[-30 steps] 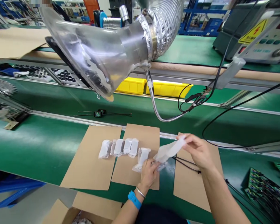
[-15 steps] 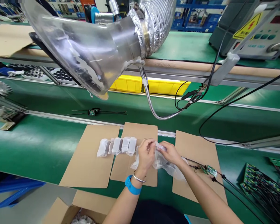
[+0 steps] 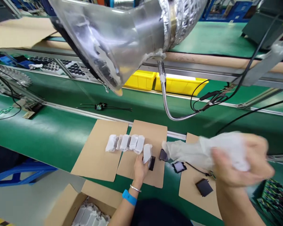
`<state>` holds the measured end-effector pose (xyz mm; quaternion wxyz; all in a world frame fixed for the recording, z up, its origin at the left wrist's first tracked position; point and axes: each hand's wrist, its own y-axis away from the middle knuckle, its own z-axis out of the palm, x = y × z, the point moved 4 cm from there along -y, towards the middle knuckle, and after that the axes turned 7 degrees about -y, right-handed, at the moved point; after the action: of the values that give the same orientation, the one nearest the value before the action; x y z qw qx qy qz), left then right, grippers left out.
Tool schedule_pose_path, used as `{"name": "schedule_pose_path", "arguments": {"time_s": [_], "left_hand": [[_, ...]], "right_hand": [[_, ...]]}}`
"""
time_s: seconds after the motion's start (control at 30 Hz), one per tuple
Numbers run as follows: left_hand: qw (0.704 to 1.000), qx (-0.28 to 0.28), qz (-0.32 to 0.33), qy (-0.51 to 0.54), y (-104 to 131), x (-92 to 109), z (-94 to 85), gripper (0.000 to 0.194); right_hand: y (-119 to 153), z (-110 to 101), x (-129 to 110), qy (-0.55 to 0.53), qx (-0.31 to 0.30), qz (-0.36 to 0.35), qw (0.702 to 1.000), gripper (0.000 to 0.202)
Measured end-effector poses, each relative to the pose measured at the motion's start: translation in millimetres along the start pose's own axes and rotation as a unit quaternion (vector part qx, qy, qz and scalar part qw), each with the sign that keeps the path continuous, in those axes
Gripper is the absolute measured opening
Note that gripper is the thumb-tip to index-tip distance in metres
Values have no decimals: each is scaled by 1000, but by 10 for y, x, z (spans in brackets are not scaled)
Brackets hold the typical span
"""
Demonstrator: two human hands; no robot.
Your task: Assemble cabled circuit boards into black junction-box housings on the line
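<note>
My left hand is closed on a small white-wrapped packet above the middle cardboard sheet. Right beside its fingers is a black rectangular part. High on the right, my blurred right hand grips a translucent white plastic bag that stretches out to the left. Below the bag are a dark flat piece, a black-framed piece with a pale centre and a black square cover; whether each rests on the surface I cannot tell. A row of several white-wrapped packets lies left of my left hand.
Cardboard sheets cover parts of the green bench. An open carton of wrapped packets stands below the front edge. A clear fume hood and metal conduit hang overhead. Wired circuit boards lie at right.
My hands have parted: the right swung up and right with the bag, the left moved down onto a packet. Black parts now show below the bag. The whole view has shifted.
</note>
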<state>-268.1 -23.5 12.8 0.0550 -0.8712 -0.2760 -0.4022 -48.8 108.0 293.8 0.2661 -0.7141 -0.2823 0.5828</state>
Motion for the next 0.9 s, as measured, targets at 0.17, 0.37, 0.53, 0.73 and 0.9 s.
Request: {"name": "schedule_pose_path", "arguments": {"time_s": [0.17,0.37,0.53,0.73,0.9], "left_hand": [[997,-8,69,29,-63,119,-144,27],[987,33,156,23,-52,187,-233,27],[985,74,155,32,-7,55,-348,24],[987,128,76,53,79,70,-310,73],[985,147,36,83,112,80,-215,60]], "right_hand": [[735,789,753,37,-326,91,940,6],[1359,1453,1371,67,-492,199,845,34],[1501,1755,1359,61,-572,224,787,28],[1178,1823,981,-27,-540,225,811,14],[738,1591,680,-97,-463,246,846,15]]}}
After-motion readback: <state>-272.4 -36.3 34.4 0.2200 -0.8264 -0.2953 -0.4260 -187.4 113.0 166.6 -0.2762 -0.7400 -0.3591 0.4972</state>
